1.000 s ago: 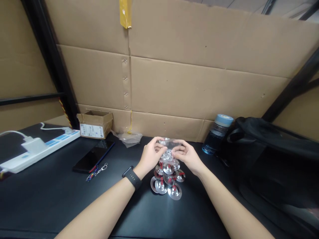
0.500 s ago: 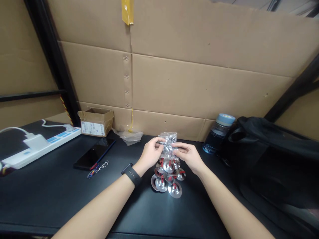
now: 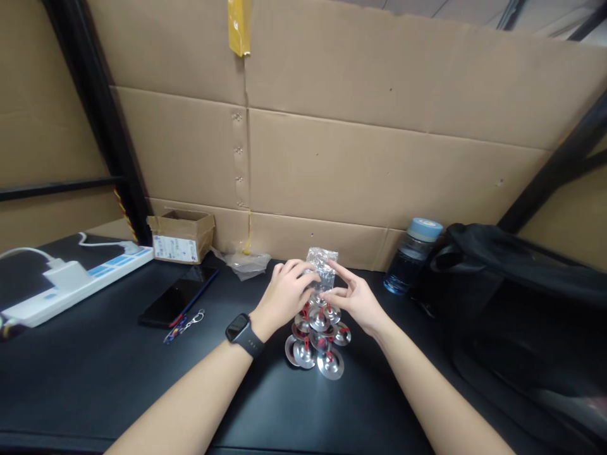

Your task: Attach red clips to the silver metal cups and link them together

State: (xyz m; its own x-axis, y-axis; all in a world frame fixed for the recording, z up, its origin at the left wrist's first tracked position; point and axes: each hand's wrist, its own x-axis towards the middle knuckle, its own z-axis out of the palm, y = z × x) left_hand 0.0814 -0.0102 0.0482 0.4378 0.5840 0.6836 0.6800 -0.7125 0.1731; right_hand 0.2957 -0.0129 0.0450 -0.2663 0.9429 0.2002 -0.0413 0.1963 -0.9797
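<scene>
A clear plastic bag [image 3: 323, 263] stands crumpled upright between my two hands, above a pile of several small silver cymbals [image 3: 317, 344] with red straps on the black table [image 3: 118, 385]. My left hand [image 3: 284, 294], with a black watch on its wrist, has its fingers curled round the bag's left side. Thumb and lower fingers of my right hand [image 3: 353, 297] pinch the bag's right side, while its index finger points up and left. The bag's lower part is hidden behind my fingers.
A black phone [image 3: 177, 296] and a key ring [image 3: 184, 326] lie to the left, with a white power strip [image 3: 71, 282] beyond. A small cardboard box [image 3: 181, 236] and another plastic bag [image 3: 246, 261] sit by the cardboard wall. A blue-capped bottle [image 3: 413, 256] and a black bag [image 3: 512, 297] stand right.
The bag went from stretched flat between my hands to bunched upright. My left hand has turned over and closed round it; my right index finger has lifted.
</scene>
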